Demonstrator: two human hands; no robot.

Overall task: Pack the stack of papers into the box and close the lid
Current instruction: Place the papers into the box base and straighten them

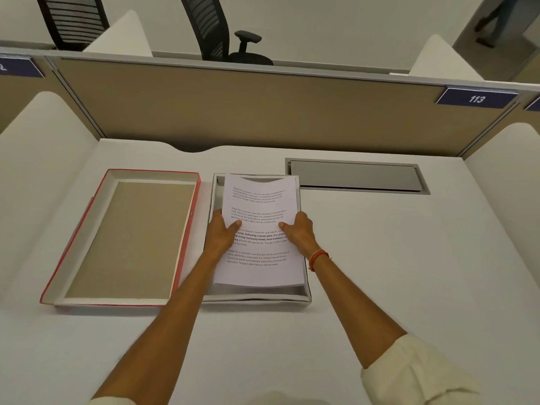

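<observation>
A stack of white printed papers (257, 200) is held over the open white box (257, 298) in the middle of the desk, its far edge curling up near the box's back wall. My left hand (222, 232) grips the stack's left edge, thumb on top. My right hand (298, 232) grips the right edge the same way. The box lid (131, 238), red outside with a tan inside, lies upside down on the desk to the left of the box.
A grey cable hatch (356, 176) is set in the white desk (409, 273) behind and right of the box. A tan partition (263, 112) closes the back, with white side dividers left and right. Office chairs stand beyond it.
</observation>
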